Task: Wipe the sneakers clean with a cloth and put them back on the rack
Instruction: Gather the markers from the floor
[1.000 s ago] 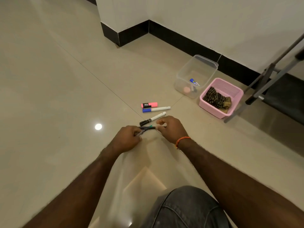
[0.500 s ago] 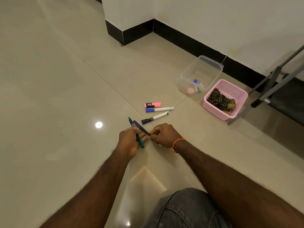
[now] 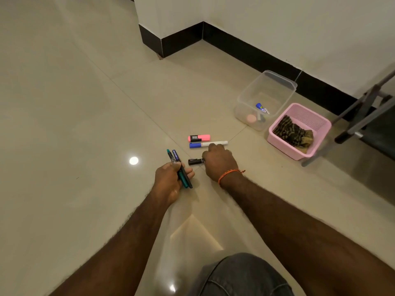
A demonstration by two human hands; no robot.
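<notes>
No sneakers are in view. My left hand (image 3: 168, 182) grips two pens (image 3: 175, 159), one teal and one dark purple, their tips pointing away from me. My right hand (image 3: 220, 163) lies over a white marker on the floor, fingers curled onto it; only its black cap (image 3: 195, 161) shows. A dark striped cloth (image 3: 292, 133) sits crumpled in a pink basket (image 3: 284, 146) to the right. Part of a metal rack frame (image 3: 361, 107) stands at the far right edge.
A pink highlighter (image 3: 198, 138) and a blue-capped white marker (image 3: 213, 144) lie just beyond my right hand. A clear plastic box (image 3: 277, 79) with small items stands beside the basket, near the black skirting. My knee in jeans (image 3: 241, 276) is at the bottom.
My right hand let go of the dark purple pen, which now lies with the teal one in my left hand, and moved forward onto the black-capped marker.
</notes>
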